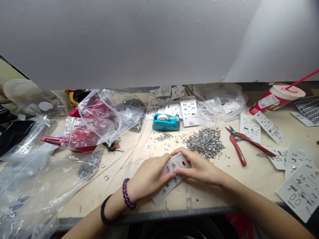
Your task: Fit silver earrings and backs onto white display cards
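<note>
Both hands hold one white earring card (171, 181) tilted just above the table's front part, with small silver pieces in rows on it. My left hand (152, 174), with a purple bead bracelet and a black band at the wrist, is closed on the card's left side, thumb on its face. Closed around the upper right edge is my right hand (196, 166), its thumb pressing near a small silver piece. The fingers behind the card are hidden. Just beyond the hands lies a heap of small silver metal pieces (205, 142).
Behind the heap stand a teal tape dispenser (165, 123) and more filled cards (189, 111). Red-handled cutters (239, 146) and a tilted red cup (274, 98) are on the right. Plastic bags (45, 189), a red scoop (79, 136) and keys (114, 146) lie left.
</note>
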The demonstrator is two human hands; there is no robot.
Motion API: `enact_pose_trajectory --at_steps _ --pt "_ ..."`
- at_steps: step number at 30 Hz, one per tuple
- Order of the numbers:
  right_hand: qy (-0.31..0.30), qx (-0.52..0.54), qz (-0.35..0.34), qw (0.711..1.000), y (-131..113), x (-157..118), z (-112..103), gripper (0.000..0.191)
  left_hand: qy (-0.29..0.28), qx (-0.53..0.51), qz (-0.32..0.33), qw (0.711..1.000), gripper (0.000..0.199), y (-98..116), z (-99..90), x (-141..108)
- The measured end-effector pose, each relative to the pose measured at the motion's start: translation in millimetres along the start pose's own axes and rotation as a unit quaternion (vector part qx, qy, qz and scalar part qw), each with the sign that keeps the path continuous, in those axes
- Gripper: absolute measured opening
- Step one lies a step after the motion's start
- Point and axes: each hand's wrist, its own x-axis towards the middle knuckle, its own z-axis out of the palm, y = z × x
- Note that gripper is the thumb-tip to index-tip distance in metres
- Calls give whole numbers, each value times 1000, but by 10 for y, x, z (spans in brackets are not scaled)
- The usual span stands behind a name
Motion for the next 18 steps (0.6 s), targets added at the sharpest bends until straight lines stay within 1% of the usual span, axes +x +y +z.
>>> enact_pose_trajectory --at_steps 4,7,10,12,13,14,15,17,18 --pt "6 9 -30 999 -29 -37 2 32 15 -36 16 999 27 34 -35 -19" --pt "18 13 -31 999 -69 -61 26 30 28 -67 18 997 18 77 -41 -30" --pt "46 12 -17 999 -109 -48 84 26 40 -101 23 994 16 111 -34 -35" --pt "81 5 -15 997 -146 -39 95 23 47 -140 19 989 14 109 -60 -27" --pt "103 -6 -18 994 -172 -52 74 25 55 -176 9 983 14 97 -95 -18" --pt "129 -24 -23 991 -201 -87 29 28 63 -225 -10 972 15 76 -147 -3" --pt "159 -51 -30 985 -229 -153 -40 33 80 -283 -36 955 19 47 -220 16" --pt "224 -128 -35 965 -254 -396 -242 44 103 -409 -112 900 30 -32 -413 78" --pt "264 -176 -29 948 -235 -571 -360 43 133 -455 -144 869 28 -79 -526 122"
